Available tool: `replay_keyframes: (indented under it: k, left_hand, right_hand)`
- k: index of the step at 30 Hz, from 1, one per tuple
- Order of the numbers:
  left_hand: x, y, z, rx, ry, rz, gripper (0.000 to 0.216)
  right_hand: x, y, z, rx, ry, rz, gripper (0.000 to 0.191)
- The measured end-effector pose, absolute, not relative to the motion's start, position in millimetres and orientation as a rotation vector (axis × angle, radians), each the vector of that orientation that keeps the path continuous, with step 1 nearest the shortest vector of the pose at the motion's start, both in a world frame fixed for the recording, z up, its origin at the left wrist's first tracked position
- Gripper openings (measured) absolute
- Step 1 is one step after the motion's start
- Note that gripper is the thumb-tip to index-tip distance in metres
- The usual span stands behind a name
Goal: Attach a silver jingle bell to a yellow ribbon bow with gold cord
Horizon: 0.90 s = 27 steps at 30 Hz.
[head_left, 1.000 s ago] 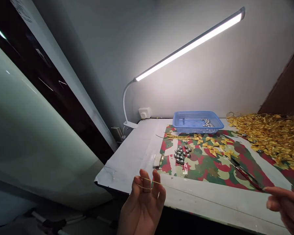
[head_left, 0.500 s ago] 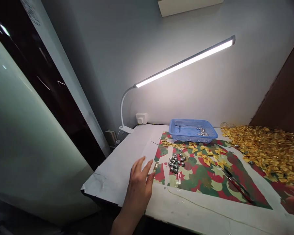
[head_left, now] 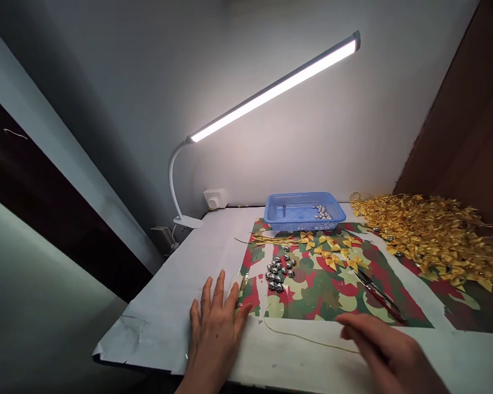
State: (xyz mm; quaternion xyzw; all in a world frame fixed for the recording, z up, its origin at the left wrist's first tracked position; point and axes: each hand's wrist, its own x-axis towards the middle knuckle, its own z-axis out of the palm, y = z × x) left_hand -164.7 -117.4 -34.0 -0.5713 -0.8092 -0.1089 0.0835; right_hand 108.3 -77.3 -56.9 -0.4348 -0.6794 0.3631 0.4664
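Your left hand [head_left: 216, 325] lies flat on the white bench [head_left: 168, 323], fingers spread, its grip released, fingertips touching the near left corner of the patterned sheet [head_left: 320, 290]. Your right hand [head_left: 388, 350] hovers at the near right, blurred, fingers loose and grasping nothing, just over the right end of a thin gold thread [head_left: 304, 338] that lies along the sheet's near edge. Silver bells [head_left: 279, 268] cluster on the sheet, gold bows [head_left: 332, 251] beyond them, scissors [head_left: 378, 295] to their right. A blue basket [head_left: 304, 210] stands far; a bow heap [head_left: 431, 235] fills the far right
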Motion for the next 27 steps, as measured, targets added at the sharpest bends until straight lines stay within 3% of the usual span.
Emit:
replay_keyframes:
  k: [4, 9, 15, 19, 20, 23, 25, 27]
  left_hand:
    - [-167, -118, -38, -1.709, -2.396, -0.306, 0.044]
    - [-171, -120, -43, -1.73, -2.392, -0.424, 0.043]
    - [-182, -124, -50, -1.727, -2.37, -0.856, 0.043]
    - [-176, -140, -29, -1.639, -2.364, -1.297, 0.043]
    - [-172, -146, -20, -1.599, -2.437, -1.473, 0.042]
    - [-157, -158, 2, -1.257, -2.585, -3.042, 0.04]
    - [-148, -162, 10, -1.062, -2.461, -3.614, 0.042]
    - [-141, -163, 12, -0.95, -2.364, -3.911, 0.041]
  right_hand:
    - [57, -80, -65, -0.844, -2.091, 0.77, 0.024]
    - [6, -77, -75, -1.025, -2.298, 0.428, 0.024]
    - [-4, -74, -74, -0.992, -2.212, 0.551, 0.025]
    - [18, -73, -49, -0.884, -2.166, 0.739, 0.018]
    - [24, -73, -40, -0.849, -2.155, 0.808, 0.018]
    - [43, -76, -7, -0.707, -2.084, 1.114, 0.017]
    - [52, -79, 14, -0.639, -2.023, 1.22, 0.014]
    - [57, -80, 28, -0.601, -1.969, 1.288, 0.014]
